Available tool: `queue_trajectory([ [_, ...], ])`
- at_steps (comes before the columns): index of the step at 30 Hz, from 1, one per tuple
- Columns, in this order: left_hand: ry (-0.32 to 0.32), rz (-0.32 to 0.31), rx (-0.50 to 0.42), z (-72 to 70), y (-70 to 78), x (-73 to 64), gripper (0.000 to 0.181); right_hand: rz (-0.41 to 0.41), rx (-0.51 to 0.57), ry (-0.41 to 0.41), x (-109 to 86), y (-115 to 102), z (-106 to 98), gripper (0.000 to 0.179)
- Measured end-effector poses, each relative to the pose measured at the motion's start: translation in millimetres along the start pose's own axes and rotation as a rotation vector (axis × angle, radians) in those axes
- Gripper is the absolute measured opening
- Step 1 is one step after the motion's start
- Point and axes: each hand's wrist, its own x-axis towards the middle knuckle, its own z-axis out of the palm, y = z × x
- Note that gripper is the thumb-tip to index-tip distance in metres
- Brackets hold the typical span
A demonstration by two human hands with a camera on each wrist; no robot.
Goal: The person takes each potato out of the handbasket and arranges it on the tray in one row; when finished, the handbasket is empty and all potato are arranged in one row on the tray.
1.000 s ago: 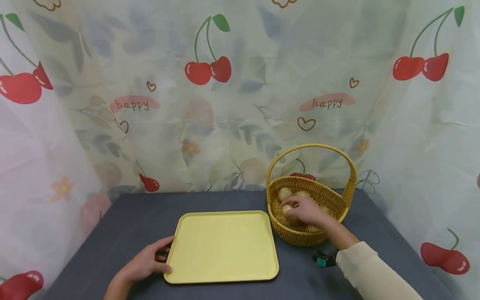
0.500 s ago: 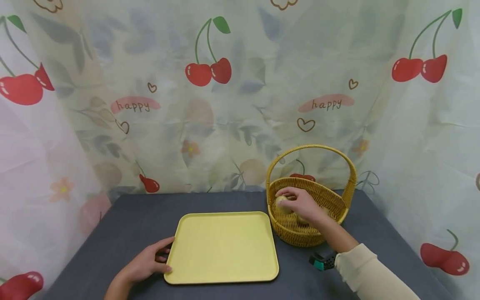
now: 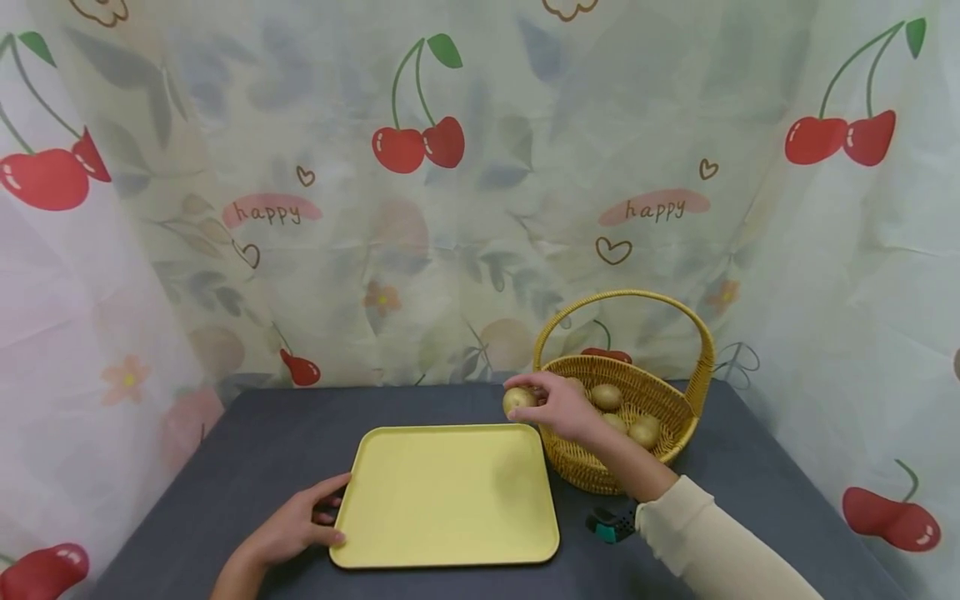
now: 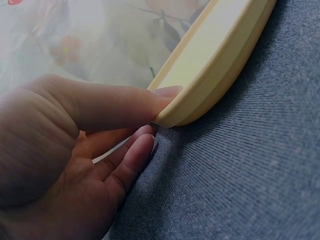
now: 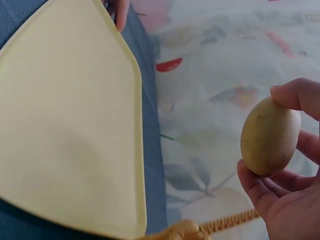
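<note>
In the head view my right hand (image 3: 562, 408) holds a potato (image 3: 519, 402) up above the far right corner of the yellow tray (image 3: 442, 500). Its thumb and fingertips pinch the smooth, pale brown potato (image 5: 270, 136) from opposite sides in the right wrist view. My left hand (image 3: 296, 525) grips the tray's left side. The left wrist view shows the thumb over the rim (image 4: 200, 85), with other fingers curled below it. A wicker basket (image 3: 585, 477) with a tall handle stands right of the tray, and several potatoes (image 3: 645, 431) lie inside, partly behind my right hand.
A dark blue cloth (image 3: 285, 433) covers the table under tray and basket. The basket handle (image 3: 630, 293) arches high above its rim. A curtain (image 3: 480, 208) printed with cherries hangs along the back and both sides.
My right hand has picked a potato from the basket and carried it left, out over the basket's rim towards the tray. The left hand stays at the tray's edge.
</note>
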Motion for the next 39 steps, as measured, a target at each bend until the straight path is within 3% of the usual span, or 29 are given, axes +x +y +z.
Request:
queue_trajectory([
  [14, 0.003, -0.021, 0.016, -0.2, -5.0, 0.5, 0.094, -0.048, -0.087, -0.015, 25.5, -2, 57, 0.054],
  [26, 0.006, -0.049, 0.025, -0.8, -0.4, -0.4, 0.091, -0.053, -0.091, -0.106, 43.1, 10, 130, 0.064],
  [34, -0.003, 0.013, 0.013, -1.0, -1.4, -0.4, 0.088, -0.076, -0.135, -0.152, 48.7, 13, 180, 0.068],
  [39, -0.028, 0.015, -0.026, -1.5, -3.2, -1.6, 0.087, -0.092, -0.172, -0.194, 51.9, 10, 206, 0.068],
])
